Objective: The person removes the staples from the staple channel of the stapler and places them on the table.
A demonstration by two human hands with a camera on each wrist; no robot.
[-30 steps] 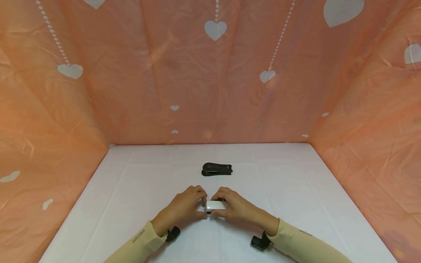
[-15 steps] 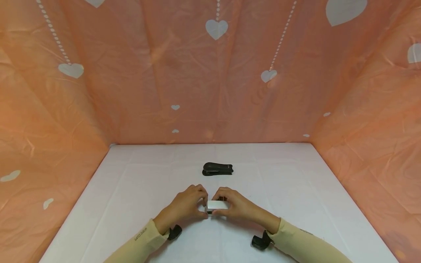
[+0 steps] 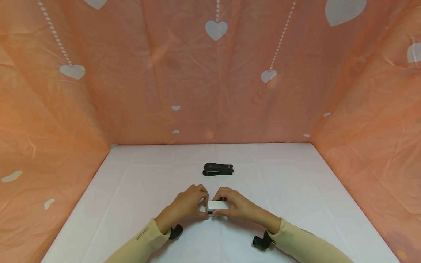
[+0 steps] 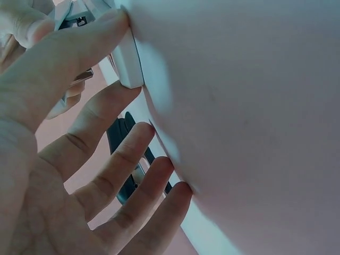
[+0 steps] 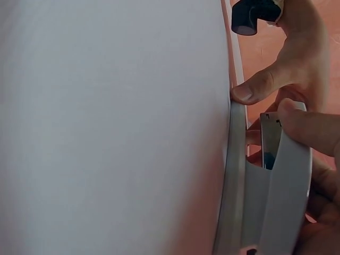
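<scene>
Nothing on the table (image 3: 279,182) looks to have moved over the last second. From here I see the right hand (image 3: 240,204) gripping the upper body, and the left hand (image 3: 185,203) pinching the base's end, of the white stapler (image 3: 217,205), its long axis running left to right between them.

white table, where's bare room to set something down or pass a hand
The white table is bare either side of the black stapler, out to the orange curtains, and between the wrist cameras. Crowded: front centre, where left hand and right hand hold the white stapler; only a narrow strip separates them from the black one.
</scene>
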